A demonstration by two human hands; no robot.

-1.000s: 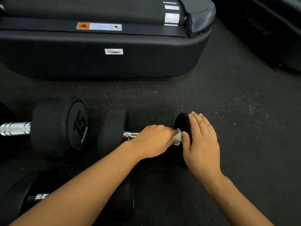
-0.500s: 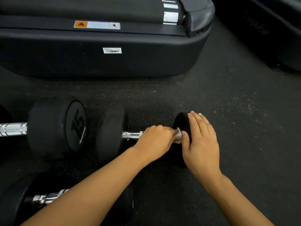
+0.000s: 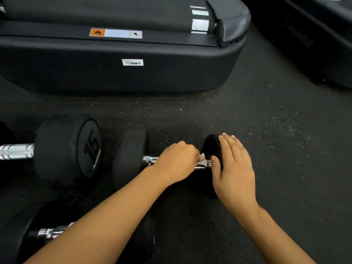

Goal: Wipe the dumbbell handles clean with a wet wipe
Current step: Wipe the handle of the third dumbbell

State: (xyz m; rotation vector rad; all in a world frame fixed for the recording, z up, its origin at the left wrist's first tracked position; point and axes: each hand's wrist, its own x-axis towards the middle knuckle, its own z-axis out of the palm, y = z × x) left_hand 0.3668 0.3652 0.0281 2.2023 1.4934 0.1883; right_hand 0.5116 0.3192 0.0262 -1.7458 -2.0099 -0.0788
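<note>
Head view, looking down at a dark speckled rubber floor (image 3: 266,130). Center dumbbell (image 3: 131,159) lies on the floor between both hands, long axis running left-right across the frame, one black round head at left, the other head at right. Left hand (image 3: 177,162) is curled over the chrome handle (image 3: 150,161), fingers clamped on a small white wet wipe (image 3: 202,158) pressed against the handle near its right end; only a bit of wipe shows past the knuckles. Right hand (image 3: 235,168) lies flat with straight fingers on the right head, thumb touching the head's inner face just beside the wipe, gripping nothing. The hands are close but not touching. Bare chrome shows left of the left hand, shiny and ringed. Second dumbbell (image 3: 66,149) sits to the left, same left-right axis, matte black head with "15" embossed on its end face, knurled chrome bar running off the left edge. Third dumbbell (image 3: 47,233) is at lower left, partly hidden under the left forearm, chrome handle glinting. Behind them, a black treadmill base (image 3: 133,77) with rounded plastic edge, barcode sticker and orange warning label.
</note>
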